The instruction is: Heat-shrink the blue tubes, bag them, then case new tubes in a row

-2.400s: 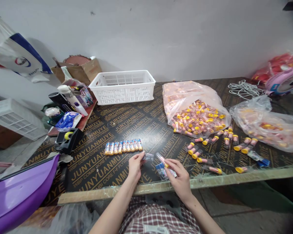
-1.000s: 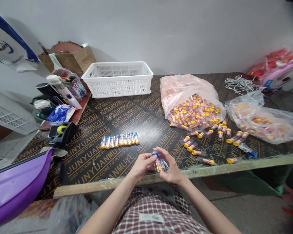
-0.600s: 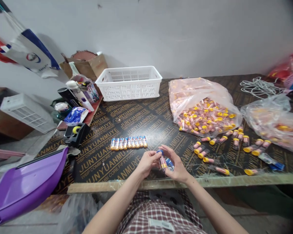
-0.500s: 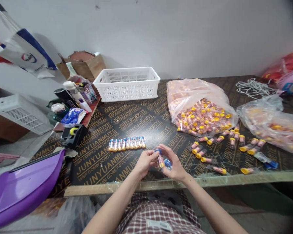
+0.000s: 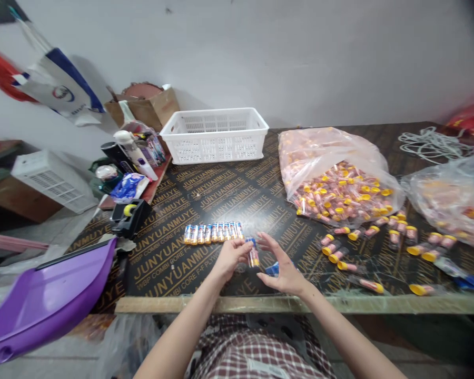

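My left hand (image 5: pixel 229 260) pinches a small tube (image 5: pixel 254 255) with a blue top, a pink middle and a yellow lower end. The tube stands nearly upright just above the table's front part. To its right, my right hand (image 5: pixel 285 271) has its fingers spread and holds nothing. A small blue thing (image 5: pixel 272 269), partly hidden by that hand, lies on the table; its kind does not show. Beyond my left hand is a neat row of several similar tubes (image 5: pixel 213 232) with blue and yellow ends, side by side.
A pink-tinted plastic bag (image 5: pixel 327 145) spills yellow-capped tubes, several loose ones (image 5: pixel 337 255) lying before it. A white plastic basket (image 5: pixel 217 147) stands at the back. Left are a tape dispenser (image 5: pixel 130 218) and purple dustpan (image 5: pixel 51 300). A wooden strip (image 5: pixel 174 303) edges the table.
My right hand has let go of the tube and opened away from it. My left hand keeps the tube, now slightly left and closer to the row. The view has shifted a little left.
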`<state>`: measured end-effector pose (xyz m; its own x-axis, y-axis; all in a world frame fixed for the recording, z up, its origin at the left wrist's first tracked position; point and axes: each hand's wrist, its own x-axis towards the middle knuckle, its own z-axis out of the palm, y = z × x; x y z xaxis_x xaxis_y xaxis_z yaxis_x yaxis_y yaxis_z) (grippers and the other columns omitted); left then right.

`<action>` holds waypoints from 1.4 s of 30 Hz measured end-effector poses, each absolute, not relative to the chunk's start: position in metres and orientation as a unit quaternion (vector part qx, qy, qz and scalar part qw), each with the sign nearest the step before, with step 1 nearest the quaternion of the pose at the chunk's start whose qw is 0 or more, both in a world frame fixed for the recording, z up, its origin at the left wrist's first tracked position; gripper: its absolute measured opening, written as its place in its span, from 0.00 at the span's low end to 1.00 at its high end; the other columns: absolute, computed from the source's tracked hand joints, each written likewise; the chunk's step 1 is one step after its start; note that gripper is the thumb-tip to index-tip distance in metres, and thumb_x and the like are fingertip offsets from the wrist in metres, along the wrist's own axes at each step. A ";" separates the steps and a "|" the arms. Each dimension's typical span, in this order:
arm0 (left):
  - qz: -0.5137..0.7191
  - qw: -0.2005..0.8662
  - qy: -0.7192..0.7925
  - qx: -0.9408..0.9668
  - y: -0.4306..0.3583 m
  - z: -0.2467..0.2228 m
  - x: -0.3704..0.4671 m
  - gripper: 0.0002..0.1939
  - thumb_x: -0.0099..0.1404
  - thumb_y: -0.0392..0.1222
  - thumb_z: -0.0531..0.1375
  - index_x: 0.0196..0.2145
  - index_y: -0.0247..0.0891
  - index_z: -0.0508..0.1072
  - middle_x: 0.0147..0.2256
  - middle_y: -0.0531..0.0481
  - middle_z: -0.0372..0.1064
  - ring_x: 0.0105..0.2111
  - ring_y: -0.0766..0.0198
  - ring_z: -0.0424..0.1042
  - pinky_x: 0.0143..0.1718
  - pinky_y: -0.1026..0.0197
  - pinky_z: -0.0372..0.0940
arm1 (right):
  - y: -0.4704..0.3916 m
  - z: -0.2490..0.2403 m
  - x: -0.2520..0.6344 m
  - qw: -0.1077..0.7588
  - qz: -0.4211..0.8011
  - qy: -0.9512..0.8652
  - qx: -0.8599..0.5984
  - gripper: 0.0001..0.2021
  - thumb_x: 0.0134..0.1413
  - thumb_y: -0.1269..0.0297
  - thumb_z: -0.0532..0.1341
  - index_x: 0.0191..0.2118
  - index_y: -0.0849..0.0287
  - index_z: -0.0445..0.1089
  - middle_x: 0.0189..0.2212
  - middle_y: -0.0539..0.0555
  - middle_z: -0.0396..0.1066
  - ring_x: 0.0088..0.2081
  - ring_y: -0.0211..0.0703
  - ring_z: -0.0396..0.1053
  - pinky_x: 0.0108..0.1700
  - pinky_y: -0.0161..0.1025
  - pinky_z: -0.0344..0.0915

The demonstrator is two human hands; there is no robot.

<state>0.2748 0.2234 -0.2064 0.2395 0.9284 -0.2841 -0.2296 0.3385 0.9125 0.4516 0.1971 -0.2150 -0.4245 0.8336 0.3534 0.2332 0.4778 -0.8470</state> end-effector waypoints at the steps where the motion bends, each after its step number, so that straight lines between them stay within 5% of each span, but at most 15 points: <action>1: 0.436 0.631 0.488 0.416 0.233 -0.203 0.256 0.19 0.45 0.54 0.66 0.24 0.34 0.72 0.21 0.50 0.70 0.20 0.66 0.67 0.24 0.64 0.61 | 0.202 -0.217 0.451 0.398 0.359 -0.760 -0.367 0.42 0.44 0.68 0.62 0.63 0.51 0.40 0.61 0.58 0.49 0.57 0.50 0.56 0.56 0.49 0.58; 4: 0.449 0.377 0.651 0.482 0.263 -0.195 0.178 0.18 0.40 0.53 0.68 0.22 0.36 0.72 0.19 0.51 0.69 0.21 0.65 0.67 0.24 0.65 0.58 | 0.224 -0.230 0.448 0.395 0.320 -0.748 -0.427 0.37 0.49 0.61 0.61 0.63 0.50 0.44 0.59 0.58 0.52 0.55 0.50 0.58 0.54 0.50 0.60; 6: 0.355 0.220 0.748 0.516 0.276 -0.196 0.123 0.19 0.41 0.56 0.66 0.19 0.37 0.71 0.18 0.50 0.69 0.23 0.63 0.68 0.26 0.65 0.57 | 0.241 -0.243 0.443 0.391 0.298 -0.732 -0.472 0.29 0.51 0.59 0.59 0.60 0.53 0.53 0.54 0.59 0.59 0.51 0.49 0.62 0.52 0.49 0.61; 8: 0.229 0.170 0.799 0.529 0.283 -0.204 0.083 0.20 0.42 0.58 0.64 0.18 0.37 0.69 0.16 0.50 0.67 0.23 0.61 0.68 0.26 0.64 0.57 | 0.257 -0.256 0.434 0.380 0.293 -0.712 -0.512 0.23 0.52 0.58 0.58 0.54 0.58 0.62 0.49 0.60 0.65 0.45 0.48 0.66 0.47 0.46 0.64; 11: 0.145 0.207 0.811 0.528 0.290 -0.227 0.060 0.21 0.43 0.59 0.63 0.18 0.37 0.68 0.15 0.51 0.67 0.21 0.62 0.68 0.25 0.64 0.57 | 0.276 -0.272 0.414 0.369 0.297 -0.693 -0.544 0.20 0.50 0.60 0.58 0.48 0.64 0.68 0.40 0.60 0.70 0.36 0.45 0.69 0.39 0.41 0.66; 17: 0.172 0.272 0.774 0.546 0.299 -0.246 0.096 0.22 0.44 0.61 0.63 0.19 0.37 0.67 0.13 0.53 0.64 0.17 0.65 0.66 0.22 0.66 0.58 | 0.293 -0.280 0.405 0.367 0.268 -0.695 -0.558 0.17 0.46 0.69 0.57 0.44 0.63 0.72 0.28 0.54 0.71 0.28 0.40 0.66 0.36 0.39 0.64; 24: 0.111 0.174 0.777 0.595 0.297 -0.228 0.128 0.26 0.54 0.63 0.52 0.22 0.36 0.73 0.26 0.39 0.73 0.32 0.53 0.73 0.30 0.61 0.60 | 0.295 -0.273 0.421 0.356 0.241 -0.697 -0.573 0.15 0.46 0.71 0.57 0.42 0.63 0.73 0.23 0.51 0.70 0.24 0.38 0.65 0.31 0.36 0.63; 29: 0.030 0.137 0.784 0.605 0.287 -0.211 0.130 0.29 0.60 0.59 0.45 0.31 0.35 0.77 0.32 0.34 0.74 0.37 0.46 0.72 0.34 0.55 0.61 | 0.283 -0.263 0.433 0.346 0.188 -0.707 -0.588 0.15 0.47 0.69 0.59 0.43 0.59 0.72 0.31 0.53 0.71 0.32 0.40 0.67 0.38 0.37 0.64; 33: 0.152 0.063 0.806 0.569 0.267 -0.213 0.161 0.23 0.61 0.53 0.48 0.44 0.38 0.73 0.38 0.38 0.74 0.37 0.48 0.72 0.35 0.54 0.62 | 0.263 -0.250 0.493 0.345 0.131 -0.685 -0.628 0.17 0.50 0.64 0.59 0.47 0.59 0.69 0.41 0.59 0.68 0.45 0.48 0.63 0.48 0.45 0.59; 36: 0.279 0.165 0.721 0.613 0.243 -0.228 0.217 0.16 0.60 0.47 0.52 0.39 0.38 0.75 0.36 0.45 0.75 0.35 0.59 0.72 0.37 0.60 0.63 | 0.249 -0.246 0.548 0.280 0.052 -0.644 -0.710 0.20 0.50 0.58 0.59 0.48 0.61 0.68 0.44 0.63 0.65 0.48 0.56 0.59 0.48 0.52 0.55; 39: 0.238 0.296 0.601 0.703 0.219 -0.247 0.282 0.11 0.56 0.46 0.58 0.34 0.39 0.75 0.33 0.49 0.74 0.33 0.63 0.71 0.37 0.63 0.61 | 0.242 -0.250 0.584 0.144 -0.025 -0.615 -0.775 0.29 0.47 0.50 0.60 0.53 0.59 0.63 0.49 0.65 0.61 0.50 0.61 0.56 0.46 0.55 0.54; 42: 0.184 0.287 0.574 0.744 0.201 -0.259 0.326 0.10 0.52 0.47 0.63 0.31 0.40 0.74 0.31 0.50 0.71 0.32 0.63 0.68 0.33 0.64 0.58 | 0.241 -0.259 0.596 0.082 -0.027 -0.629 -0.773 0.27 0.46 0.50 0.61 0.52 0.57 0.64 0.48 0.64 0.62 0.49 0.59 0.57 0.46 0.55 0.53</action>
<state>0.3264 0.2015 -0.2594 0.2728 0.9605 -0.0559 0.7489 -0.1755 0.6390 0.5958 0.2411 -0.2587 0.2076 0.9675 0.1445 0.9762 -0.1954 -0.0936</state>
